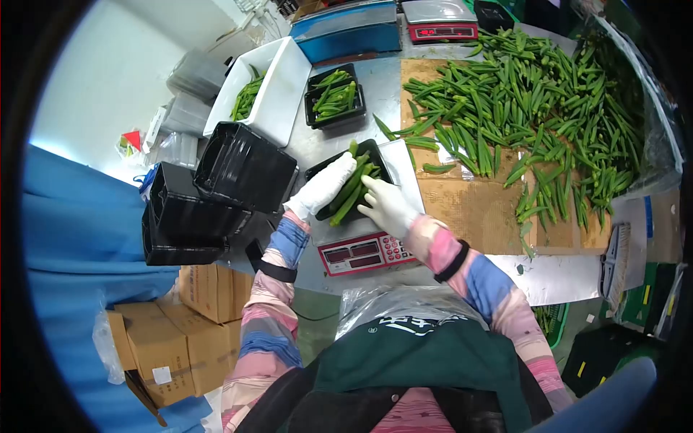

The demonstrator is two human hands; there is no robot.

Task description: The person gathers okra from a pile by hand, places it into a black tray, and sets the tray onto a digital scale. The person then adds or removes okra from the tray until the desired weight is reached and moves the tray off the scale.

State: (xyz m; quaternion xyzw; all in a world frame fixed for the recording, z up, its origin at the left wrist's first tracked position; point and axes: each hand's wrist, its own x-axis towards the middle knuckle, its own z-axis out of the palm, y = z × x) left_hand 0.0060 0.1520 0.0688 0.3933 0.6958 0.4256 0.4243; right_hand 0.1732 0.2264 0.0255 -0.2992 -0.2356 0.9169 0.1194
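Note:
A black tray [382, 167] with okra [351, 193] in it rests on the plate of a red digital scale [368, 252]. My left hand [326, 186], in a white glove, reaches over the tray's left side with its fingers closed round some okra pods. On the right side of the tray my right hand [386, 205], also gloved in white, has its fingers apart and close to the okra. Behind them stands a second black tray [315, 115] holding okra. A large okra pile [520, 101] covers the cardboard [469, 213] at the right.
Stacked black trays [242, 166] stand at the left, near a white foam box [278, 94] with okra. Another red scale [442, 32] and a blue container [346, 36] are at the back. Cardboard boxes [162, 339] lie below left; a brush [616, 263] is at the right.

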